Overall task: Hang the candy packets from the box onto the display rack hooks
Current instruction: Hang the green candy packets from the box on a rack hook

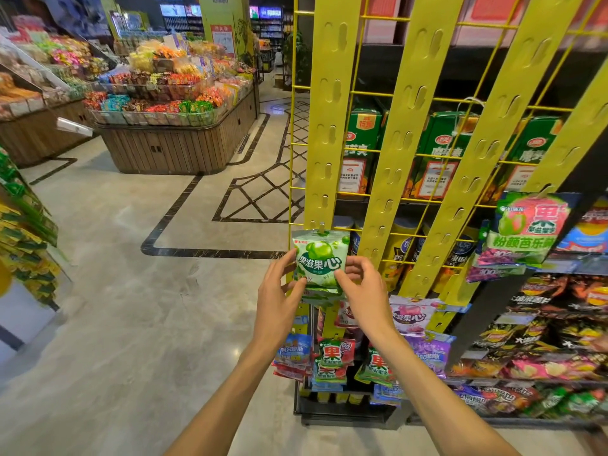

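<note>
A green-and-white candy packet (319, 258) hangs at a hook on the leftmost yellow strip (327, 126) of the display rack. My left hand (279, 291) pinches the packet's lower left edge, with the thumb on its front. My right hand (358, 284) pinches its lower right corner. More candy packets hang lower on the strips, such as a pink one (413, 315) and red-green ones (334, 360). A larger green-pink packet (526, 232) hangs on a strip to the right. No box is in view.
The yellow wire grid (427, 205) carries several slotted strips with free hooks above the packets. Behind it stand shelves of green cartons (441, 153) and snack bags (559, 340). A wooden candy island (171, 139) lies across the tiled aisle to the left.
</note>
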The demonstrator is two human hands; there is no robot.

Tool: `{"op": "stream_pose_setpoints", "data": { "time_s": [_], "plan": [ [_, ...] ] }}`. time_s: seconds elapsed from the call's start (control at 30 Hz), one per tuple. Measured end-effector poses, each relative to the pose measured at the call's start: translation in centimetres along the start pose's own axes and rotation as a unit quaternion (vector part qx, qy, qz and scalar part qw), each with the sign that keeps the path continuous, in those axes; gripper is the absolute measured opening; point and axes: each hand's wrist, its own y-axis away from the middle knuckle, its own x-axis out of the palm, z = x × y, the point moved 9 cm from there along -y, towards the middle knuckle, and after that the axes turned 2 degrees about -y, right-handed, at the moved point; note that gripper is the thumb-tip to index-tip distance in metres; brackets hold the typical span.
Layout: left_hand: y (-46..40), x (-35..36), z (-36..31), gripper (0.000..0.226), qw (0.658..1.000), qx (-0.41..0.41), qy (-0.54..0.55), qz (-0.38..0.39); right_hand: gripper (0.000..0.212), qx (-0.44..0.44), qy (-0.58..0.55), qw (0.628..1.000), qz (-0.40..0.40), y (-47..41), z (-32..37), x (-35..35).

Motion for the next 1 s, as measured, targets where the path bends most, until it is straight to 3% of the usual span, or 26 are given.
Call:
{"op": "stream_pose_setpoints", "data": {
  "time_s": [0.23,0.43,0.73,1.0],
  "plan": [
    [1.6,-0.3,0.8,0.057,0.999,0.005,-0.039,0.025,0.039,0.008,0.001,1.0,0.025,1.1,-1.3,-0.2],
    [4.6,-0.2,3.2,0.063,0.982,0.03,-0.176,0.063,0.057,-0.012,0.119,0.991,0.053,3.7,-2.8,-0.9],
    [9.0,5.2,5.5,0.067,0.9,0.067,-0.403,0.154,0.08,-0.081,0.354,0.922,0.134,7.5,-7.6,-4.4],
    [15.1,18.0,3.6,0.078,0.839,0.074,-0.483,0.239,0.09,-0.036,0.436,0.879,0.189,10.3,-15.8,-15.8]
  ]
}}
